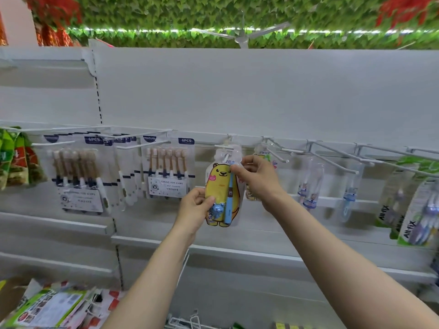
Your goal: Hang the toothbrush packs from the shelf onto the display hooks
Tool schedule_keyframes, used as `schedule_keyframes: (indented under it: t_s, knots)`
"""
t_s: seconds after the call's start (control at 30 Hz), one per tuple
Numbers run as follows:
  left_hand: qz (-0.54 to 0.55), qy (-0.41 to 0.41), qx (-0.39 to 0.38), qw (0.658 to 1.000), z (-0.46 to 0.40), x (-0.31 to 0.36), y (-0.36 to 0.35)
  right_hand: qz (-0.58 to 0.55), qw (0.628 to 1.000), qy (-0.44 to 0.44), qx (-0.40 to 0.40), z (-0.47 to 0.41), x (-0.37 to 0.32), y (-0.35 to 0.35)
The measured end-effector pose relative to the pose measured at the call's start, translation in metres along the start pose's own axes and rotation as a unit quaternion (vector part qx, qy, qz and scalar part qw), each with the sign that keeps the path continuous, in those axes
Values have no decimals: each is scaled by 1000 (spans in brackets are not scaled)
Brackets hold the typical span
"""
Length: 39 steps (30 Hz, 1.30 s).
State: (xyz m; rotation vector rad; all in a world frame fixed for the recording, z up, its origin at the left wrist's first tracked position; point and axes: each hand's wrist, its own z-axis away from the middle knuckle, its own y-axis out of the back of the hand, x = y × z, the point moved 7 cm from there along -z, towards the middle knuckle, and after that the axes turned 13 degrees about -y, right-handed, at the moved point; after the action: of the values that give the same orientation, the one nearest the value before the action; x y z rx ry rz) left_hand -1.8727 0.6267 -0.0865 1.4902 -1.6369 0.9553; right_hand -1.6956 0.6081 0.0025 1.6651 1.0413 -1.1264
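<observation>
Two hands: both mine, both on one pack, arms raised to the hook rail.
Left hand (194, 207): my fingers curl round the lower left edge of the bear toothbrush pack (222, 193), thumb on its front beside the small blue figure, steadying the bottom.
Right hand (255, 176): thumb and forefinger pinch the pack's upper right corner, close under the hanging hole.
Where the pack is: upright in front of the white back panel, its clear top tab at the tip of the display hook (224, 151); whether the hole is fully on the wire I cannot tell.
How it handles: I judge it light and thin, a clear blister over printed card, stiff enough to stay flat but easy to bend at the tab. Best held as I hold it, top near the hole to aim it, bottom to stop it swinging. The plastic looks slick, and the tab could tear if forced.
Hooks to the left: six-piece brush packs (169, 169) hang in rows, several deep.
Hooks to the right: a second children's pack (261, 157) just behind my right hand, then clear single-brush packs (311, 184), then green-carded packs (403, 205); several wire tips there are bare.
</observation>
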Motion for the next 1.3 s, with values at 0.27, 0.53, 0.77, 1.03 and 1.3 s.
schedule_keyframes:
  t_s: [0.27,0.53,0.77,1.03,1.3]
  knots:
    - [19,3,-18,1000,0,-5,-4,25,1000,7,15,13,-8,2]
    - [20,2,-34,999,2,-5,2,33,999,-1,39,30,-16,0]
    - [34,33,-46,998,19,-28,1,71,993,-42,88,47,1,2]
    - [-128,123,-147,973,83,-59,-38,407,891,-139,145,107,74,57]
    - [-373,-180,-353,839,125,68,-145,627,760,-88,142,210,35,157]
